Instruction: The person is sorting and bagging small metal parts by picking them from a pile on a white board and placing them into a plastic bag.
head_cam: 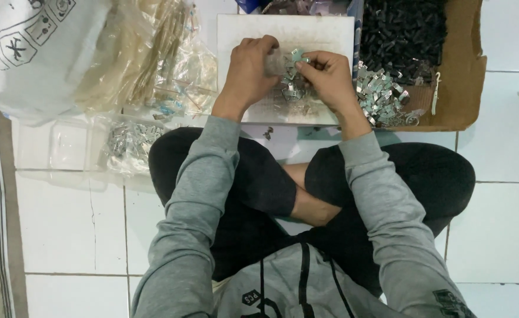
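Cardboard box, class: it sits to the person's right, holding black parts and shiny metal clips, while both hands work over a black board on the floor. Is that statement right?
Not quite. The head view shows the board is white, not black. The rest stands: the cardboard box lies to the person's right with black parts and shiny metal clips, and the left hand and right hand work over the board.

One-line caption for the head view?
Both hands, left hand and right hand, handle small metal clips over a white board.

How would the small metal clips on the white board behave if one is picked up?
The clips look like thin bent metal, so probably stiff and light. Their shiny faces may slip between fingers. Piled loosely on the board, neighbours could hook and lift along.
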